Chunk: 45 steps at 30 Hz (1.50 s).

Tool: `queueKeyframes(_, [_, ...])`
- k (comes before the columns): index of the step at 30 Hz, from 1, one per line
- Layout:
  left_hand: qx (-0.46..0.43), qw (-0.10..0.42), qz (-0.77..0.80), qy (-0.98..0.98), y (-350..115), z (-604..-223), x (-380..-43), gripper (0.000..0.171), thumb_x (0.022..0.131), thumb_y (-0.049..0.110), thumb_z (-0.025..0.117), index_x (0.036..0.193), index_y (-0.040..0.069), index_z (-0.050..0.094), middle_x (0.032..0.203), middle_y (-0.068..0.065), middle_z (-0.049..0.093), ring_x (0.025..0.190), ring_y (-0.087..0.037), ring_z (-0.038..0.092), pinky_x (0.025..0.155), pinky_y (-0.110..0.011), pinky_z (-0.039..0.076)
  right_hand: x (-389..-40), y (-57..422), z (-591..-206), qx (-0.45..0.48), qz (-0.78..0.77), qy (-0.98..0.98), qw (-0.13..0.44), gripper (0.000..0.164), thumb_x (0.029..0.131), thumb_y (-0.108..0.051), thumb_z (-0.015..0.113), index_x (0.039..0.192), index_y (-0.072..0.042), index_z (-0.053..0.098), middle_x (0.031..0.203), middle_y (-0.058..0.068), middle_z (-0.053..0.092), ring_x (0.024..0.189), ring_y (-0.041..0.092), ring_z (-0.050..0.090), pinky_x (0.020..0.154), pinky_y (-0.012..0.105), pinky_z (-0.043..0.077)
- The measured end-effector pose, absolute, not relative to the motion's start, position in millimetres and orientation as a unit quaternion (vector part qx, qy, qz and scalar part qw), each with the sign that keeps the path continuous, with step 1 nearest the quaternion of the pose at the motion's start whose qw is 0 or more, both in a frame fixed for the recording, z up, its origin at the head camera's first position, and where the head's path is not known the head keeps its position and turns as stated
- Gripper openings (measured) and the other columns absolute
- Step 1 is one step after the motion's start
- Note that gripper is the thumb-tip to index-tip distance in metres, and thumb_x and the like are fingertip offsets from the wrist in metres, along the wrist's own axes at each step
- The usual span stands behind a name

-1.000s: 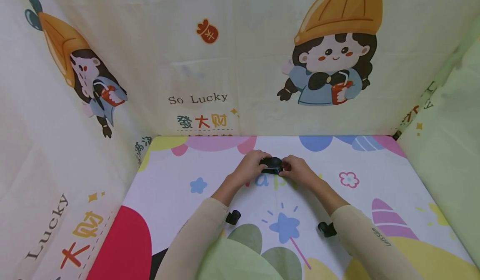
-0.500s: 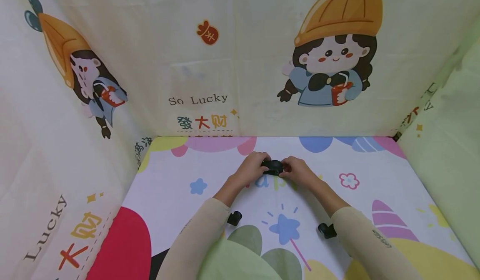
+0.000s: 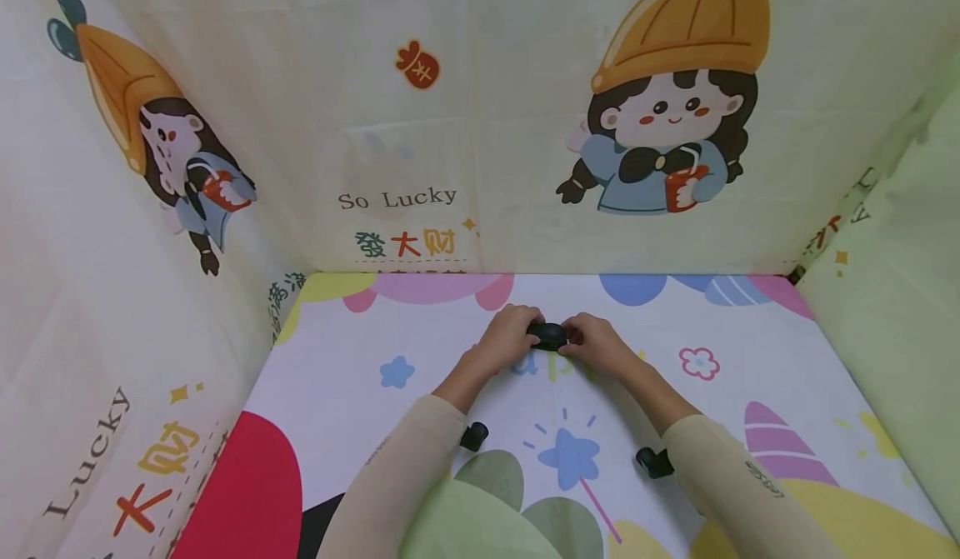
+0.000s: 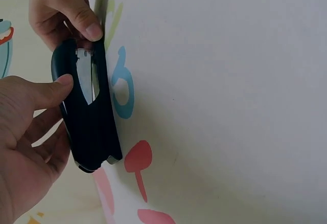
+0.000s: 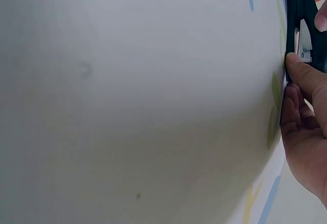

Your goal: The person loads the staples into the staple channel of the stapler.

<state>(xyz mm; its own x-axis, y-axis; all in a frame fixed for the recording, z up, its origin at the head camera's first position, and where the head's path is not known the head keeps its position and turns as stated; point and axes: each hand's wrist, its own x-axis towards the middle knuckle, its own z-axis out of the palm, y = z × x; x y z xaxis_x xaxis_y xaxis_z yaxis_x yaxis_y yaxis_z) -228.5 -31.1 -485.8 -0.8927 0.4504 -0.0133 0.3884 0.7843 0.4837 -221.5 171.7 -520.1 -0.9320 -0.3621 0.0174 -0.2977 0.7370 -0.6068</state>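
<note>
A dark stapler (image 3: 551, 337) is held low over the printed table cover by both hands. My left hand (image 3: 510, 336) grips its body from the left, the thumb on the near side. In the left wrist view the stapler (image 4: 92, 134) shows a pale metal strip between its dark arms, and the left thumb (image 4: 64, 80) presses on its upper arm. My right hand (image 3: 596, 341) pinches the right end. In the right wrist view the right thumb (image 5: 301, 73) lies on the base at that end, fingers curled beneath.
The table cover (image 3: 330, 426) carries coloured prints, among them a blue star (image 3: 570, 457). Patterned fabric walls (image 3: 525, 151) stand at the back and both sides. A black wrist camera (image 3: 474, 436) sits by the left sleeve, another camera (image 3: 654, 462) by the right.
The stapler and my left hand have shifted slightly right and nearer. The gap seen between the stapler's arms a second ago no longer shows in the head view. My right hand stays almost still.
</note>
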Motion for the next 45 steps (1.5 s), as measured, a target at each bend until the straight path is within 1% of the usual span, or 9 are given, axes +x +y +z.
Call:
queueKeyframes(9, [0.221, 0.063, 0.224, 0.947, -29, -487, -228, 0.023, 0.088, 0.016, 0.071, 0.111, 0.017, 0.069, 0.108, 0.0, 0.069, 0.1, -0.016, 0.055, 0.092, -0.034, 0.049, -220, 170, -521, -0.169, -0.32, 0.93, 0.066, 0.032, 0.08, -0.02, 0.079, 0.107, -0.006, 0.068, 0.096, 0.007, 0.063, 0.083, 0.016, 0.059, 0.075, 0.032, 0.051])
queueKeyframes(20, [0.216, 0.066, 0.216, 0.95, -28, -488, -229, 0.024, 0.088, 0.018, 0.071, 0.112, 0.017, 0.068, 0.108, 0.0, 0.068, 0.099, -0.016, 0.054, 0.091, -0.033, 0.049, -219, 170, -520, -0.168, -0.318, 0.931, 0.063, 0.032, 0.081, -0.019, 0.078, 0.107, -0.005, 0.068, 0.094, 0.006, 0.063, 0.082, 0.016, 0.058, 0.074, 0.032, 0.051])
queueKeyframes(27, [0.224, 0.073, 0.238, 0.942, -33, -485, -229, 0.024, 0.09, 0.017, 0.069, 0.114, 0.017, 0.068, 0.11, 0.002, 0.067, 0.104, -0.015, 0.055, 0.096, -0.034, 0.048, -219, 170, -520, -0.169, -0.318, 0.931, 0.06, 0.032, 0.081, -0.018, 0.078, 0.108, -0.005, 0.068, 0.092, 0.007, 0.062, 0.081, 0.016, 0.057, 0.074, 0.032, 0.049])
queueKeyframes(34, [0.245, 0.087, 0.237, 0.936, -37, -481, -231, 0.028, 0.09, 0.015, 0.068, 0.118, 0.014, 0.067, 0.114, -0.001, 0.068, 0.108, -0.015, 0.057, 0.1, -0.033, 0.047, -218, 170, -522, -0.172, -0.324, 0.928, 0.062, 0.033, 0.082, -0.018, 0.077, 0.111, -0.003, 0.067, 0.095, 0.008, 0.062, 0.083, 0.017, 0.057, 0.075, 0.033, 0.05])
queueKeyframes(45, [0.253, 0.091, 0.248, 0.931, -50, -474, -228, 0.037, 0.09, 0.023, 0.069, 0.124, 0.009, 0.064, 0.122, -0.004, 0.065, 0.114, -0.017, 0.059, 0.101, -0.033, 0.049, -215, 171, -522, -0.181, -0.324, 0.927, 0.044, 0.036, 0.082, -0.017, 0.077, 0.113, -0.002, 0.065, 0.099, 0.01, 0.063, 0.088, 0.02, 0.061, 0.079, 0.037, 0.053])
